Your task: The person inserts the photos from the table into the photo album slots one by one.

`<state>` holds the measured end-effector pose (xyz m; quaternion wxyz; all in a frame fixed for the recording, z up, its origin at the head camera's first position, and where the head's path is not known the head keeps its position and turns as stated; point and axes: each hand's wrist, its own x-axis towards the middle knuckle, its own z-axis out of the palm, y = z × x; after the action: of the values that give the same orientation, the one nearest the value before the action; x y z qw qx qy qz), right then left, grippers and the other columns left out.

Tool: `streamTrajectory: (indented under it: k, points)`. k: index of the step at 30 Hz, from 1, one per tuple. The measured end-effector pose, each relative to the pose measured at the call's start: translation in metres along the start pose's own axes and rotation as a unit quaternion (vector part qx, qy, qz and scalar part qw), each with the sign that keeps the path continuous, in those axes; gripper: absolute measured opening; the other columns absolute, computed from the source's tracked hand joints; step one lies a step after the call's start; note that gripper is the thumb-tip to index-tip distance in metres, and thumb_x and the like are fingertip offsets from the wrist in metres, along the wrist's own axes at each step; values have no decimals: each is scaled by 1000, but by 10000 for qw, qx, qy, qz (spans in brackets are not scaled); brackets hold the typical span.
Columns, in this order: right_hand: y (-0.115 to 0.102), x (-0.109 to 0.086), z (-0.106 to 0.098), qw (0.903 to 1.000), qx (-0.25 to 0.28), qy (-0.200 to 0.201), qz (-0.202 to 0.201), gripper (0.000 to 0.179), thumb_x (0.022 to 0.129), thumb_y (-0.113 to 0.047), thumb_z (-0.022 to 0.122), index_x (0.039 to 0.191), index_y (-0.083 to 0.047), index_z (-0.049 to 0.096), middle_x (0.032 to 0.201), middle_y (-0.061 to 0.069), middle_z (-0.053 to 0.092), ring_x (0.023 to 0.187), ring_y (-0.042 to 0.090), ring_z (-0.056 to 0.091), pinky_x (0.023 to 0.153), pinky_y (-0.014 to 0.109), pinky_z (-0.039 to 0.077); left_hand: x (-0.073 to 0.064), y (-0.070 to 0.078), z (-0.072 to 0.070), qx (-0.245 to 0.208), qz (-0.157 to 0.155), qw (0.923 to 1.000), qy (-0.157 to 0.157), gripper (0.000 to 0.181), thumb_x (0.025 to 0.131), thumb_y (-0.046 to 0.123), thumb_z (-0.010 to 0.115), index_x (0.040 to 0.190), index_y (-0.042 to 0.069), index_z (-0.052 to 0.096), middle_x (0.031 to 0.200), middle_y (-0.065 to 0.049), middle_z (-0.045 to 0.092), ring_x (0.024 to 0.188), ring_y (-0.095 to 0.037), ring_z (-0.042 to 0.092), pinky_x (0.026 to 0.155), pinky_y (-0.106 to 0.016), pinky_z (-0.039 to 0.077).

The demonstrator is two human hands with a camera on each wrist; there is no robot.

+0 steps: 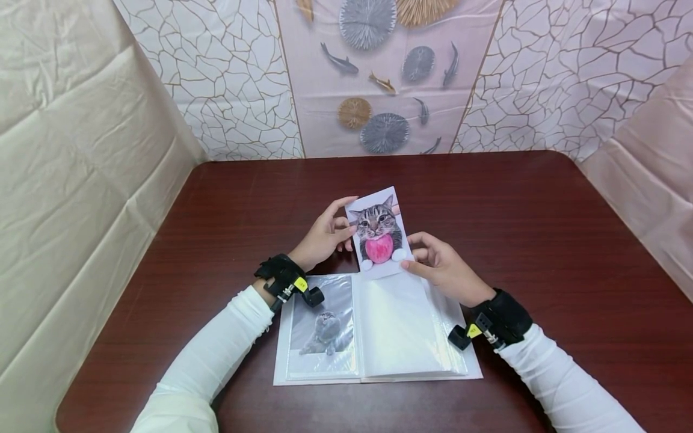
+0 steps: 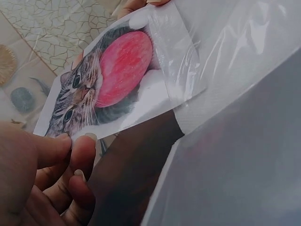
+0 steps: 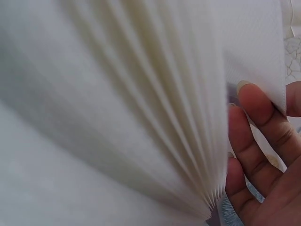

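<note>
A cat photo (image 1: 379,234) with a pink heart-like shape stands tilted over the open photo album (image 1: 379,380). My left hand (image 1: 322,237) pinches its upper left edge between thumb and fingers. In the left wrist view the photo's lower end lies inside a clear pocket (image 2: 181,61) of the right page. With thumb and forefinger, my right hand (image 1: 444,270) pinches the page's top right corner beside the photo; the right wrist view shows the textured back of that page (image 3: 254,42). On the left page, a seal photo (image 1: 326,331) sits in its pocket.
The album rests near the front of a dark red-brown wooden table (image 1: 162,270). Its stacked leaves (image 3: 155,94) fan out below the right hand. Patterned cloth (image 1: 238,78) hangs behind the table, and pale cloth (image 1: 81,180) covers the left side.
</note>
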<state>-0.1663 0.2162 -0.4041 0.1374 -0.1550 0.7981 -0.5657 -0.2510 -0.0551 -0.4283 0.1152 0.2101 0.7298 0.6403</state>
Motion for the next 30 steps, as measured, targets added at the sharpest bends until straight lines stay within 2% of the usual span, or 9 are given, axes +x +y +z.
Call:
streamTrajectory:
  k: [3, 10, 17, 26, 30]
  points:
    - [0, 0, 0, 10000, 0, -15, -4, 44, 100, -15, 66, 135, 1, 44, 89, 5, 69, 83, 12, 55, 78, 26, 43, 0, -1, 0, 34, -40, 10000, -13, 60, 103, 6, 56, 155, 24, 35, 81, -14, 56, 64, -24, 60, 55, -27, 45]
    - [1, 0, 0, 10000, 31, -18, 5, 45, 100, -15, 65, 136, 1, 43, 88, 4, 68, 81, 12, 54, 77, 26, 42, -2, 0, 0, 25, -152, 9999, -34, 59, 101, 4, 59, 152, 29, 39, 80, -8, 57, 63, -24, 59, 55, -27, 43]
    - [1, 0, -1, 10000, 51, 9, 15, 45, 100, -13, 65, 138, 1, 44, 91, 8, 70, 81, 11, 56, 77, 24, 43, 0, -2, 0, -25, -110, 9998, -173, 60, 101, 2, 59, 153, 23, 37, 79, -9, 58, 62, -22, 58, 54, -26, 42]
    - [-1, 0, -1, 10000, -19, 56, 36, 45, 100, -13, 65, 137, 1, 45, 93, 9, 71, 82, 10, 57, 78, 23, 44, -1, -1, -1, 64, -50, 9990, -431, 65, 102, 5, 57, 157, 31, 33, 76, -8, 57, 63, -20, 61, 54, -27, 43]
    - [-3, -1, -1, 10000, 3, 47, -17, 45, 100, -12, 65, 136, 4, 44, 92, 12, 71, 82, 10, 56, 77, 23, 44, -1, 0, -1, 79, -9, 9988, -484, 65, 102, 4, 57, 157, 30, 33, 75, -8, 56, 63, -20, 60, 55, -27, 44]
